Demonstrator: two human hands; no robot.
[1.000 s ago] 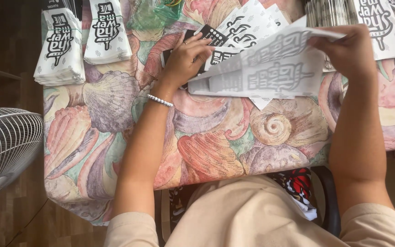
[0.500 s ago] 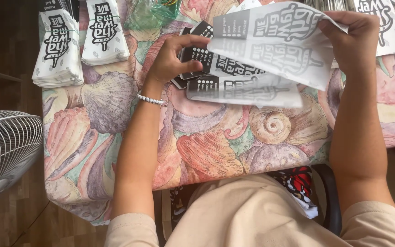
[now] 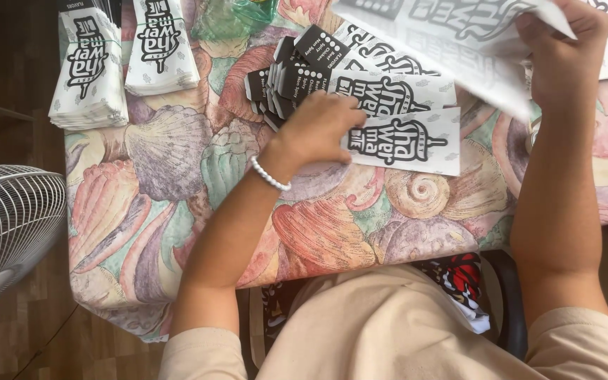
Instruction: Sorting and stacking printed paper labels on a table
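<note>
On shell-print table (image 3: 177,211), two stacks (image 3: 124,56), left hand (image 3: 318,127) flat on wrappers (image 3: 402,137), right hand (image 3: 564,56) gripping sheet (image 3: 459,35).

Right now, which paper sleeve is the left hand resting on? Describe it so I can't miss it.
On the shell-patterned tablecloth, find the fanned row of white printed sleeves at centre. The left hand presses the nearest sleeve. It alone lies fully exposed on top, closest to the table's near edge.
</note>
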